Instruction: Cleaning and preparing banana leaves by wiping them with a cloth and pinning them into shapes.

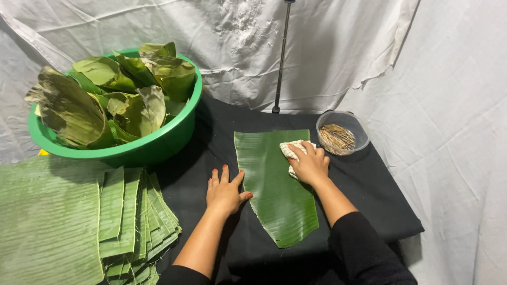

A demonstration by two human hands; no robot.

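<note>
A single banana leaf piece lies flat in the middle of the black surface, long side running away from the person. The left hand rests open, palm down, fingers spread at the leaf's left edge, apparently pinning it so it does not slide. The right hand presses a folded, checked cloth onto the leaf's upper right part, fingers curled over it as for wiping. Just right of the leaf's far end stands a clear bowl of thin sticks. Left of the leaf sits a green basin of folded leaves, and nearer, a stack of cut leaf sheets.
</note>
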